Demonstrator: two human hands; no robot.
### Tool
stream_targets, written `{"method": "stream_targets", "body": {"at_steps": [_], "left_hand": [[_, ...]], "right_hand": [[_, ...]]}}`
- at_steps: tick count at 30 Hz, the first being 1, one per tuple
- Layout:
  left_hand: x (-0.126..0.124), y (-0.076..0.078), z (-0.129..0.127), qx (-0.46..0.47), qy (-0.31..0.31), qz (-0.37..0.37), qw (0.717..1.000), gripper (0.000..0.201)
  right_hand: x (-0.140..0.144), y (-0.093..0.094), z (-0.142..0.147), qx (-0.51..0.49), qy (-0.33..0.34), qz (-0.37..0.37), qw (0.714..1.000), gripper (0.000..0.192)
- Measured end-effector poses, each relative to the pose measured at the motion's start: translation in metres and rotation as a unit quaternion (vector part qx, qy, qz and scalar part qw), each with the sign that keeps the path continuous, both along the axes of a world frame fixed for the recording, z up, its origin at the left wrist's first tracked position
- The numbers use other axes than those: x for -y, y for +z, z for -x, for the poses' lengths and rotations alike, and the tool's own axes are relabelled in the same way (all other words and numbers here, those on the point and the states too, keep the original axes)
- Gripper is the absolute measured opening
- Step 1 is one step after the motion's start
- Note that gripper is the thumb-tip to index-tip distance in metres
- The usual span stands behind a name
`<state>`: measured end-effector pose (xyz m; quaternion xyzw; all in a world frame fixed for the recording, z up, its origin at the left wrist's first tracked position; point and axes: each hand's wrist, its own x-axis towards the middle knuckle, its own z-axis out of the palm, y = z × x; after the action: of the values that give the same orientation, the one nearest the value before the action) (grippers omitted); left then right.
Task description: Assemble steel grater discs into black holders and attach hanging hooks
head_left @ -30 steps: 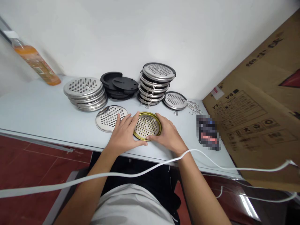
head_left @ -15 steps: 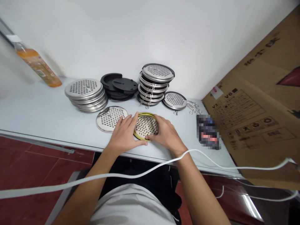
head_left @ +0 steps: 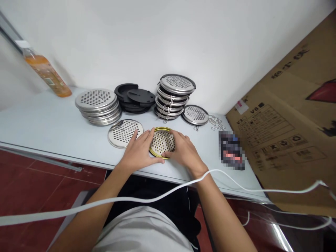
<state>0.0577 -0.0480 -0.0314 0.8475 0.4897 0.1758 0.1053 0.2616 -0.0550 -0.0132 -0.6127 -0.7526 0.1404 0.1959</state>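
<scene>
A round perforated metal lid [head_left: 162, 141] with a yellow-gold rim lies on the table near its front edge, between my hands. My left hand [head_left: 139, 150] grips its left side, thumb along the front. From the right, my right hand [head_left: 185, 150] holds it, thumb pressing on the front rim and fingers around the far side. Just left of it, partly behind my left fingers, lies a silver perforated disc [head_left: 122, 134]. Behind stand a stack of silver perforated lids [head_left: 97, 101] and a taller stack of lids with black holders [head_left: 177, 85], fastened with binder clips.
Black plastic discs [head_left: 141, 96] are piled between the stacks. One more clipped lid [head_left: 195, 115] and loose wire clip handles [head_left: 217, 122] lie to the right. A drink bottle [head_left: 47, 71] leans at the left; a cardboard box [head_left: 288, 133] stands right. A white cable [head_left: 157, 197] crosses over my forearms.
My view has shifted slightly. Both hands stay on the gold-rimmed lid; my right fingers have moved a little to the left along its far edge.
</scene>
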Motion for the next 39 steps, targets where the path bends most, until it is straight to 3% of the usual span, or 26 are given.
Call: {"method": "stream_targets", "body": {"at_steps": [11, 16, 20, 24, 27, 29, 31, 32, 36, 39], "left_hand": [[0.002, 0.001, 0.0, -0.004, -0.008, -0.029, 1.0, 0.12], [0.004, -0.001, 0.001, -0.007, 0.0, -0.034, 0.999, 0.122], [0.004, -0.002, 0.002, -0.017, 0.001, -0.03, 0.999, 0.12], [0.006, 0.0, 0.002, -0.008, -0.014, -0.034, 0.999, 0.116], [0.009, 0.004, 0.008, 0.051, -0.012, -0.076, 0.996, 0.088], [0.007, 0.007, 0.018, 0.102, 0.024, -0.11, 0.988, 0.056], [0.002, 0.01, 0.033, 0.109, 0.066, -0.124, 0.984, 0.041], [-0.002, 0.011, 0.043, 0.086, 0.085, -0.121, 0.985, 0.044], [-0.018, 0.011, 0.074, -0.069, 0.131, -0.024, 0.989, 0.1], [-0.021, 0.005, 0.082, -0.11, 0.146, 0.01, 0.983, 0.099]], "right_hand": [[0.001, 0.002, -0.002, 0.012, 0.01, 0.007, 1.0, 0.079], [0.003, -0.018, -0.024, -0.11, 0.036, -0.035, 0.993, 0.085], [0.006, -0.034, -0.03, -0.153, -0.007, -0.049, 0.987, 0.071], [0.005, -0.038, -0.028, -0.169, -0.006, -0.065, 0.983, 0.06], [0.003, -0.042, -0.03, -0.23, -0.025, -0.075, 0.97, 0.057], [0.003, -0.044, -0.032, -0.266, -0.042, -0.079, 0.96, 0.054], [0.002, -0.044, -0.033, -0.288, -0.049, -0.078, 0.953, 0.051], [0.002, -0.044, -0.032, -0.293, -0.049, -0.079, 0.951, 0.049], [0.002, -0.04, -0.03, -0.303, -0.048, -0.086, 0.948, 0.045], [0.001, -0.039, -0.029, -0.318, -0.058, -0.089, 0.942, 0.044]]}}
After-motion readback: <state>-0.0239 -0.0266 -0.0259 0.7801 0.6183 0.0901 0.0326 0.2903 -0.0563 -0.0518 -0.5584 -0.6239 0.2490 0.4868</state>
